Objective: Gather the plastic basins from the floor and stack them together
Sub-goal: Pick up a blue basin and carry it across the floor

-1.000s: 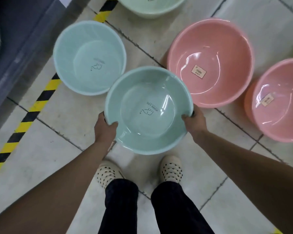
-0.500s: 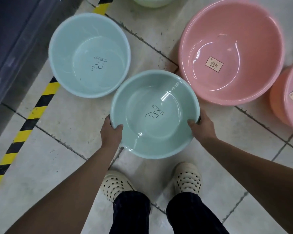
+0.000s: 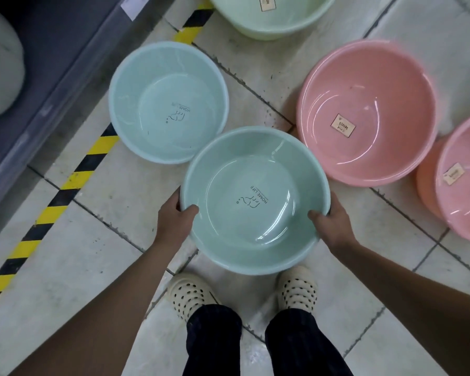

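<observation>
A teal-green basin [image 3: 255,202] marked HOME LIFE hangs above the floor in front of my feet. My left hand [image 3: 174,218] grips its left rim with the thumb inside, and my right hand [image 3: 333,223] grips its right rim the same way. A pale blue basin [image 3: 168,104] sits on the tiles just beyond it to the left, their rims overlapping in view. To the right stands a large pink basin [image 3: 366,112] with a label, and another pink basin [image 3: 464,180] nested in an orange one is cut by the right edge. A light green basin [image 3: 272,17] lies at the top.
A yellow-and-black hazard stripe [image 3: 65,185] runs diagonally across the tiled floor on the left, beside a dark grey shelf base [image 3: 38,77]. My two feet in cream perforated clogs [image 3: 190,294] stand below the held basin.
The view has pulled back and shifted, bringing the light green basin and the far pink one further into view. Both hands keep their grip on the teal-green basin, still beside the blue one.
</observation>
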Demonstrator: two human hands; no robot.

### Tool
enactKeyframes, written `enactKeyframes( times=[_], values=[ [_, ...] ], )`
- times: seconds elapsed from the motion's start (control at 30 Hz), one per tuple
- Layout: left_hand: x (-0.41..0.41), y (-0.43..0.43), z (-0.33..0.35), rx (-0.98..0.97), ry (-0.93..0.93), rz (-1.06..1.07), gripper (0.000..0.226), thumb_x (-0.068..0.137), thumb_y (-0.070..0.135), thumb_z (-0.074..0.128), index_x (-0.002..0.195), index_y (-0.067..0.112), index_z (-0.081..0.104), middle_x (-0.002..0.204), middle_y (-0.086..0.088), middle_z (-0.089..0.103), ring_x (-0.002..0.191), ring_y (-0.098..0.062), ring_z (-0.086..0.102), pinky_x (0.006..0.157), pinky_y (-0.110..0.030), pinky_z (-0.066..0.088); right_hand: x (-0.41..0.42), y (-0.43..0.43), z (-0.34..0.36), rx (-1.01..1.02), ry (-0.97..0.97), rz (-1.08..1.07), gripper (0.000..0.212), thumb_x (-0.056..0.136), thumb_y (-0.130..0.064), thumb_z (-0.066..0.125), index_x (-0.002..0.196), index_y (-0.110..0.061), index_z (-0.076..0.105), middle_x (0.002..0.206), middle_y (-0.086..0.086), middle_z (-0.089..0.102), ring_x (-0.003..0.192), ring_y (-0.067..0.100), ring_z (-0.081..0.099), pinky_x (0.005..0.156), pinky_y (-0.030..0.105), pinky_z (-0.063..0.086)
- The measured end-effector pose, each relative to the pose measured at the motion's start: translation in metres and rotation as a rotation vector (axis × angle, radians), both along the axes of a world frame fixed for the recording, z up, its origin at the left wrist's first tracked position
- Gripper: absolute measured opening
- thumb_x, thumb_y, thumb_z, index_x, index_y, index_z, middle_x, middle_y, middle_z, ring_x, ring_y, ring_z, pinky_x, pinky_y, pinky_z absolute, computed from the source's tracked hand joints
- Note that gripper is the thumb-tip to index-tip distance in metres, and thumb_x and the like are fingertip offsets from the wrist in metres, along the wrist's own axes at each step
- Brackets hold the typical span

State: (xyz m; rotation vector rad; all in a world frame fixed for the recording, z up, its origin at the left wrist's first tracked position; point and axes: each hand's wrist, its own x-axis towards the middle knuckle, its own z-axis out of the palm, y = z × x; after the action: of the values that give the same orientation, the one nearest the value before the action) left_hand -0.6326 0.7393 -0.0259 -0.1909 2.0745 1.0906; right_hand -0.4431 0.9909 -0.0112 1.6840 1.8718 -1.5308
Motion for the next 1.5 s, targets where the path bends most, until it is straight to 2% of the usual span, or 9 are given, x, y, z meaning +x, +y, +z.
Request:
enactKeyframes(
  times=[0.27, 0.4, 0.5, 0.7, 0.83, 0.93, 1.07, 1.33, 1.5],
  values=[
    [-0.051, -0.019, 0.126, 0.042, -0.016, 0.049, 0.045, 0.068, 0.022, 0.058, 0.106, 0.045, 0.063, 0.094, 0.018, 0.071, 0.086, -0.001, 0.066, 0.067, -0.022, 0.053, -0.065, -0.004, 0.132, 0.019, 0.015, 0.075, 0.067, 0.078, -0.01, 0.059, 0.139, -0.035, 0.048, 0.109, -0.005, 0.066, 0.092, 0.011, 0.063, 0.059, 0.021, 0.049],
    [-0.089, -0.028, 0.169, 0.049, 0.01, 0.082, 0.045, 0.067, 0.023, 0.059, 0.107, 0.042, 0.064, 0.094, 0.018, 0.071, 0.087, 0.001, 0.066, 0.061, -0.01, 0.049, -0.114, -0.005, 0.172, 0.035, 0.047, 0.14, 0.07, 0.068, -0.017, 0.056, 0.136, -0.037, 0.049, 0.11, -0.005, 0.068, 0.098, 0.02, 0.065, 0.076, 0.035, 0.055],
    [-0.12, -0.033, 0.173, 0.036, 0.025, 0.111, 0.037, 0.068, 0.023, 0.061, 0.1, 0.039, 0.067, 0.095, 0.012, 0.073, 0.09, -0.008, 0.069, 0.071, -0.024, 0.055, -0.154, 0.0, 0.177, 0.05, 0.066, 0.205, 0.068, 0.079, -0.004, 0.057, 0.137, -0.038, 0.047, 0.11, -0.003, 0.068, 0.098, 0.022, 0.065, 0.08, 0.04, 0.057],
    [-0.182, -0.025, 0.135, -0.004, 0.078, 0.229, 0.021, 0.068, 0.025, 0.062, 0.088, 0.029, 0.066, 0.092, 0.002, 0.072, 0.089, -0.021, 0.068, 0.074, -0.037, 0.055, -0.251, 0.021, 0.129, 0.079, 0.031, 0.331, 0.055, 0.085, -0.007, 0.056, 0.135, -0.027, 0.048, 0.104, 0.001, 0.065, 0.095, 0.026, 0.062, 0.079, 0.032, 0.049],
    [-0.211, -0.017, 0.085, -0.07, 0.109, 0.259, 0.024, 0.079, 0.01, 0.065, 0.103, 0.012, 0.064, 0.098, -0.005, 0.069, 0.092, -0.027, 0.065, 0.076, -0.036, 0.052, -0.305, 0.033, 0.072, 0.111, -0.034, 0.433, 0.041, 0.086, -0.016, 0.059, 0.127, -0.018, 0.055, 0.108, 0.007, 0.067, 0.097, 0.029, 0.063, 0.083, 0.04, 0.054],
    [-0.229, -0.013, 0.05, -0.138, 0.143, 0.301, 0.029, 0.084, 0.001, 0.062, 0.112, 0.002, 0.06, 0.099, -0.008, 0.063, 0.089, -0.027, 0.06, 0.073, -0.031, 0.044, -0.328, 0.036, 0.03, 0.084, -0.079, 0.447, 0.035, 0.085, -0.015, 0.062, 0.119, -0.014, 0.062, 0.105, 0.009, 0.069, 0.093, 0.026, 0.062, 0.077, 0.031, 0.049],
    [-0.237, -0.016, 0.008, -0.174, 0.144, 0.284, 0.02, 0.082, -0.002, 0.059, 0.098, 0.009, 0.059, 0.092, -0.01, 0.062, 0.083, -0.027, 0.059, 0.07, -0.03, 0.043, -0.336, 0.029, -0.014, 0.032, -0.047, 0.4, 0.033, 0.081, -0.008, 0.063, 0.114, -0.014, 0.066, 0.096, 0.008, 0.069, 0.09, 0.028, 0.064, 0.076, 0.032, 0.051],
    [-0.23, -0.028, -0.056, -0.18, 0.034, 0.314, 0.043, 0.069, 0.022, 0.058, 0.112, 0.011, 0.06, 0.106, -0.007, 0.068, 0.099, -0.029, 0.063, 0.086, -0.04, 0.052, -0.328, 0.022, -0.068, 0.021, -0.009, 0.248, 0.029, 0.065, -0.01, 0.066, 0.092, -0.019, 0.072, 0.092, 0.004, 0.073, 0.086, 0.027, 0.068, 0.08, 0.042, 0.058],
    [-0.224, -0.024, -0.078, -0.143, 0.058, 0.382, 0.032, 0.084, 0.007, 0.059, 0.114, 0.016, 0.054, 0.104, -0.004, 0.064, 0.097, -0.029, 0.061, 0.082, -0.037, 0.049, -0.324, 0.015, -0.089, -0.017, 0.038, 0.129, 0.024, 0.066, -0.01, 0.062, 0.075, -0.031, 0.069, 0.085, 0.006, 0.073, 0.087, 0.033, 0.069, 0.08, 0.045, 0.059]
  ],
)
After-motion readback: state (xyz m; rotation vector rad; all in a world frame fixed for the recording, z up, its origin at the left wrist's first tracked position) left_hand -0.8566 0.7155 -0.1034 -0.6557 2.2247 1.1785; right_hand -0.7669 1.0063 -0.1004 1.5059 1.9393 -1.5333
